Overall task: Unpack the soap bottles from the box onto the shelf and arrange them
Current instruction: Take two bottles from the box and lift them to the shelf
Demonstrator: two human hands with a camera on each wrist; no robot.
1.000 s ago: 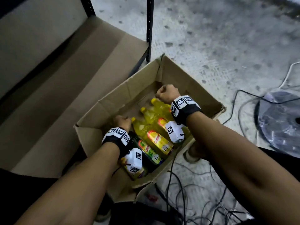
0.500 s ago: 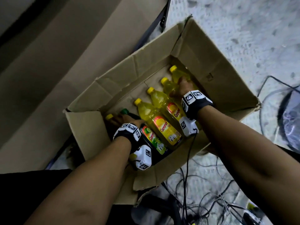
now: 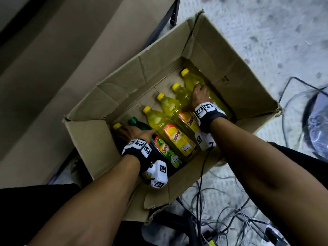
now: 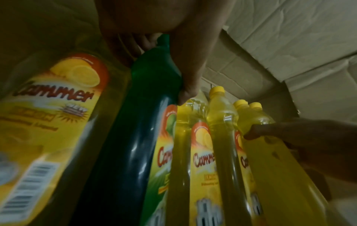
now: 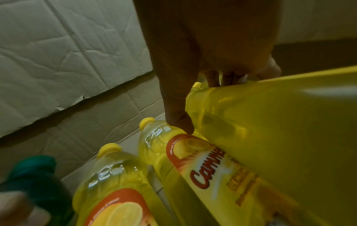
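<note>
An open cardboard box (image 3: 230, 55) on the floor holds several yellow soap bottles (image 3: 175, 137) and one green bottle (image 3: 142, 126), all lying side by side. My left hand (image 3: 136, 133) is down in the box's left end. In the left wrist view its thumb and fingers curl round the green bottle (image 4: 150, 107) near the neck. My right hand (image 3: 199, 95) grips the yellow bottle (image 3: 190, 79) at the far right end of the row. The right wrist view shows that bottle (image 5: 280, 122) tilted up under the hand, above its neighbours.
A low shelf (image 3: 62, 68) lined with cardboard lies left of the box, with a black post (image 3: 174, 15) at its corner. Tangled cables (image 3: 221, 210) cover the floor near me. A round dark object (image 3: 317, 128) sits at the right on the concrete floor.
Both hands went from the box's upper edge down inside it. The left one closed round the green bottle, the right one round the far yellow bottle. My head moved closer.
</note>
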